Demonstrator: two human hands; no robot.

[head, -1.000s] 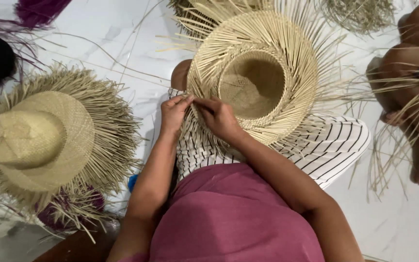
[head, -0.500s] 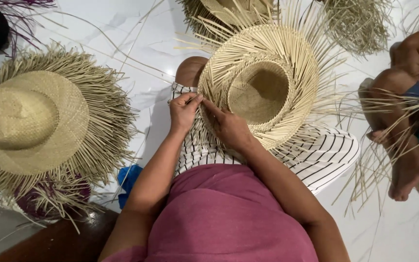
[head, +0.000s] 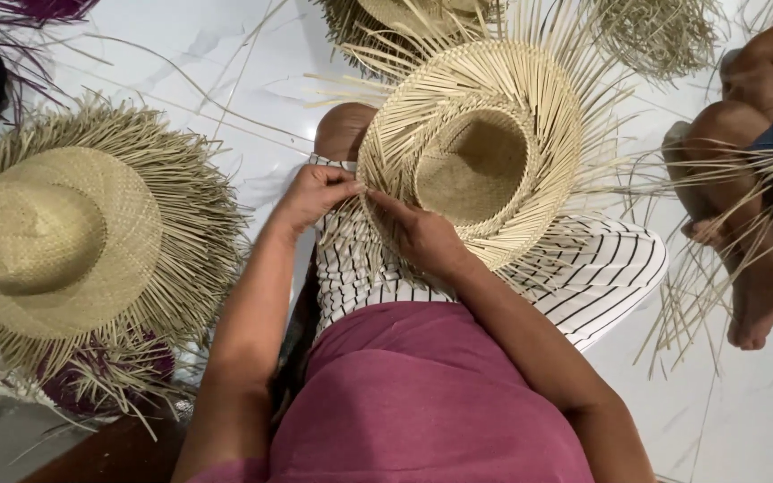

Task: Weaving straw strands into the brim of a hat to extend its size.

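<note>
An unfinished straw hat (head: 480,148) rests upside down on my lap, its crown hollow facing up and loose straw ends fanning out from the brim. My left hand (head: 313,195) pinches straw strands at the brim's near left edge. Just to its right, my right hand (head: 420,234) lies on the brim with fingers gripping the woven straw. Both hands meet at the same spot on the brim. My legs are covered by striped black-and-white trousers (head: 601,268) and a maroon top (head: 422,394).
A finished-crown straw hat (head: 55,241) with frayed brim lies on the white floor at left, over a purple hat (head: 105,371). More straw hats (head: 404,13) lie at the top. Another person's bare legs (head: 753,161) sit at right with loose straw.
The view has shifted slightly, so the hats sit differently in frame. My hands stay at the same brim spot, fingers working the strands.
</note>
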